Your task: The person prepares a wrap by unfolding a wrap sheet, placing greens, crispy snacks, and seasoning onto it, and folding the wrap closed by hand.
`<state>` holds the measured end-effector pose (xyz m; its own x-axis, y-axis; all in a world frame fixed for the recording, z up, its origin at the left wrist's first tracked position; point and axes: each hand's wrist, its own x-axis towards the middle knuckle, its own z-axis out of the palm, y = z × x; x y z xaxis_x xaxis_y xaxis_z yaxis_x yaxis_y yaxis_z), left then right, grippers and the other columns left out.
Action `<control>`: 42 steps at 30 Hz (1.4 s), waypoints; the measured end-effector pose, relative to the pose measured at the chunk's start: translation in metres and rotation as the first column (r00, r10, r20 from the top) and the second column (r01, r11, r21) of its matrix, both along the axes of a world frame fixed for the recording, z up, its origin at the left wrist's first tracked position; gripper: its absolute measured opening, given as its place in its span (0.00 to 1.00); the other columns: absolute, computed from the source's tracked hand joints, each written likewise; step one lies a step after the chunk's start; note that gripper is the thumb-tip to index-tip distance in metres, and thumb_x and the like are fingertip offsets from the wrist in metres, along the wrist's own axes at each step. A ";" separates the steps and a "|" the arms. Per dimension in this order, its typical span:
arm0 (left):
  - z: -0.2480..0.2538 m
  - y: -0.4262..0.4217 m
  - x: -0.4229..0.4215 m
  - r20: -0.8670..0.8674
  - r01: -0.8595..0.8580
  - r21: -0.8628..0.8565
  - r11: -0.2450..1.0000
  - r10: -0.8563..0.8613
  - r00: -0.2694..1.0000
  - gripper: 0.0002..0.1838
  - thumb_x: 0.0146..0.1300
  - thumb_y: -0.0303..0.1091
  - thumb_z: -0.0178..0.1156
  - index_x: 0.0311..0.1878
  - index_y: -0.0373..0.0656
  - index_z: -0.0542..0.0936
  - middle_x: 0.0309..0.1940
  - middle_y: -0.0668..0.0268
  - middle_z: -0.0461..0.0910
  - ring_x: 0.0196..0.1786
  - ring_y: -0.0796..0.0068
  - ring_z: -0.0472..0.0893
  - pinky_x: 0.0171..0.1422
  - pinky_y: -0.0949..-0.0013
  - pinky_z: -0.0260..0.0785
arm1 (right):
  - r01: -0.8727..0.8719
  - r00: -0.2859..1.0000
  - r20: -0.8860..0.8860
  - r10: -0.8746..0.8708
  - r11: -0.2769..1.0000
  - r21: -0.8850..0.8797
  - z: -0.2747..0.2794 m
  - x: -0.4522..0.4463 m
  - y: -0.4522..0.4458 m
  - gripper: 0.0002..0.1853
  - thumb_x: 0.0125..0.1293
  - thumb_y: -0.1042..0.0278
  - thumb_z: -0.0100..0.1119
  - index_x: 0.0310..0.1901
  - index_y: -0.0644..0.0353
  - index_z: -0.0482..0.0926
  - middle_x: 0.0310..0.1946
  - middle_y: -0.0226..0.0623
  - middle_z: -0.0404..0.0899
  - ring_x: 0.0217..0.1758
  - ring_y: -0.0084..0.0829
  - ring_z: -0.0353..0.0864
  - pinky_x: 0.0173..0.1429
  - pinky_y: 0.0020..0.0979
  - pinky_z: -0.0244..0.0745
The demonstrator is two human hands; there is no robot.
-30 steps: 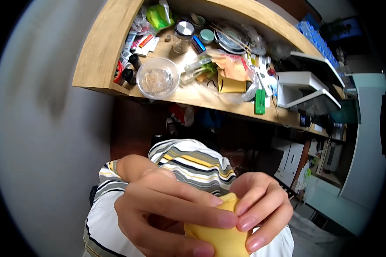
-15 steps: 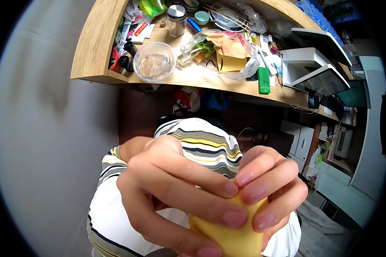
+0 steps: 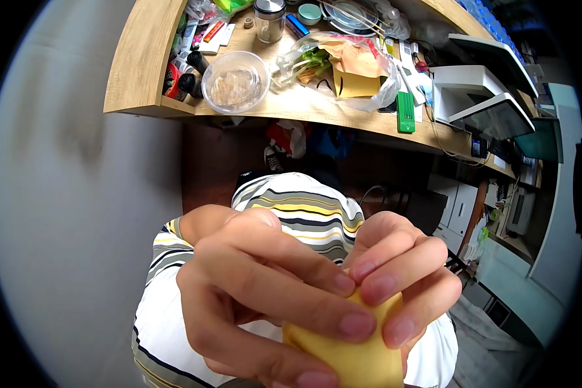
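Note:
A smooth yellow object [image 3: 362,352] is held close to the camera at the bottom centre, and its lower end runs out of the frame. My left hand [image 3: 258,297] wraps it from the left, with the fingers laid across its front. From the right, my right hand [image 3: 410,281] presses its fingertips on the upper right edge. The fingertips of both hands nearly meet at the top of the yellow object. Both thumbs are mostly hidden.
Beyond my lap stands a wooden desk [image 3: 291,107]. On it are a clear round tub [image 3: 236,83], a glass jar [image 3: 269,22], a plastic bag with greens and brown paper [image 3: 352,61], a green case [image 3: 405,113] and white-framed devices [image 3: 465,87]. A grey wall is at left.
Both hands and the yellow object have shifted slightly right in view, fingers now closer together at its top. The desk appears higher in the frame as the camera view moved.

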<state>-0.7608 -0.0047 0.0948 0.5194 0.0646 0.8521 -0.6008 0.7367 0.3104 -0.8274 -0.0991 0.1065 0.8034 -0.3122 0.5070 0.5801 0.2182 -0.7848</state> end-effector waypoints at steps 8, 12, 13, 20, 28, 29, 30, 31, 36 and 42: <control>0.000 0.031 0.004 -0.087 -0.106 0.140 0.985 0.119 0.989 0.04 0.61 0.30 0.65 0.39 0.47 0.84 0.43 0.76 0.79 0.38 0.76 0.83 0.39 0.74 0.78 | 0.025 0.996 0.081 -0.025 1.000 0.000 -0.007 0.012 0.017 0.11 0.62 0.51 0.66 0.38 0.45 0.77 0.37 0.34 0.76 0.35 0.26 0.80 0.38 0.19 0.72; -0.003 0.036 0.008 -0.020 -0.179 0.114 0.977 0.182 0.983 0.04 0.63 0.32 0.64 0.40 0.46 0.84 0.44 0.74 0.79 0.40 0.76 0.82 0.41 0.70 0.78 | -0.055 0.998 0.040 0.056 0.998 -0.039 -0.006 0.013 0.016 0.10 0.63 0.54 0.65 0.41 0.46 0.76 0.39 0.37 0.76 0.37 0.28 0.80 0.38 0.19 0.72; -0.005 0.037 0.011 -0.013 -0.183 0.123 0.975 0.186 0.982 0.05 0.62 0.31 0.64 0.41 0.45 0.83 0.44 0.73 0.79 0.41 0.75 0.82 0.41 0.70 0.78 | -0.092 0.993 0.074 0.094 0.995 -0.033 -0.009 0.017 0.015 0.11 0.62 0.57 0.66 0.44 0.48 0.79 0.39 0.37 0.77 0.42 0.36 0.80 0.42 0.28 0.77; -0.024 0.045 0.029 0.037 -0.261 0.228 0.938 0.259 0.965 0.12 0.55 0.22 0.65 0.44 0.39 0.81 0.47 0.62 0.78 0.45 0.67 0.82 0.44 0.68 0.79 | 0.007 0.937 0.348 0.037 0.992 -0.127 -0.040 0.045 0.026 0.10 0.62 0.70 0.64 0.45 0.54 0.80 0.43 0.44 0.74 0.45 0.46 0.79 0.45 0.35 0.84; -0.046 0.055 0.045 0.014 -0.349 0.469 0.811 0.389 0.921 0.22 0.49 0.12 0.65 0.51 0.34 0.78 0.51 0.50 0.77 0.48 0.59 0.82 0.47 0.67 0.80 | -0.087 0.995 0.022 0.102 0.931 -0.354 -0.066 0.058 -0.006 0.27 0.50 0.83 0.70 0.52 0.58 0.72 0.51 0.48 0.69 0.50 0.43 0.77 0.51 0.35 0.78; -0.044 0.062 0.048 0.044 -0.362 0.567 0.740 0.411 0.910 0.25 0.49 0.11 0.63 0.53 0.34 0.78 0.52 0.49 0.76 0.48 0.59 0.82 0.47 0.68 0.80 | -0.040 0.999 0.019 0.047 0.956 -0.292 -0.072 0.061 -0.001 0.27 0.51 0.84 0.68 0.54 0.59 0.71 0.52 0.49 0.68 0.51 0.41 0.76 0.52 0.34 0.77; -0.046 0.060 0.053 0.047 -0.377 0.558 0.739 0.426 0.904 0.23 0.49 0.14 0.67 0.52 0.34 0.78 0.51 0.50 0.77 0.48 0.59 0.82 0.47 0.67 0.79 | -0.003 1.000 0.011 0.006 0.971 -0.238 -0.075 0.063 0.002 0.27 0.53 0.85 0.67 0.55 0.60 0.71 0.53 0.49 0.68 0.53 0.40 0.76 0.54 0.34 0.76; -0.047 0.057 0.052 -0.003 -0.366 0.555 0.747 0.441 0.898 0.24 0.49 0.17 0.69 0.52 0.34 0.78 0.51 0.50 0.78 0.48 0.59 0.83 0.48 0.67 0.79 | -0.001 1.000 0.002 0.001 0.980 -0.197 -0.079 0.065 0.005 0.27 0.54 0.86 0.65 0.57 0.61 0.70 0.54 0.50 0.68 0.54 0.38 0.75 0.55 0.34 0.75; -0.055 0.048 0.054 -0.185 -0.292 0.532 0.795 0.446 0.876 0.29 0.43 0.29 0.77 0.52 0.34 0.79 0.49 0.53 0.80 0.45 0.63 0.83 0.48 0.68 0.78 | -0.099 0.993 -0.072 0.095 0.993 -0.057 -0.081 0.075 0.001 0.28 0.58 0.86 0.62 0.62 0.62 0.69 0.57 0.47 0.68 0.56 0.35 0.75 0.57 0.33 0.75; -0.064 0.040 0.061 -0.397 -0.043 0.350 0.936 0.190 0.898 0.29 0.49 0.18 0.72 0.57 0.33 0.75 0.56 0.54 0.76 0.56 0.67 0.78 0.57 0.67 0.77 | -0.057 0.980 -0.185 0.076 0.993 0.103 -0.065 0.086 0.004 0.24 0.59 0.80 0.65 0.58 0.69 0.70 0.50 0.43 0.78 0.52 0.29 0.78 0.59 0.31 0.73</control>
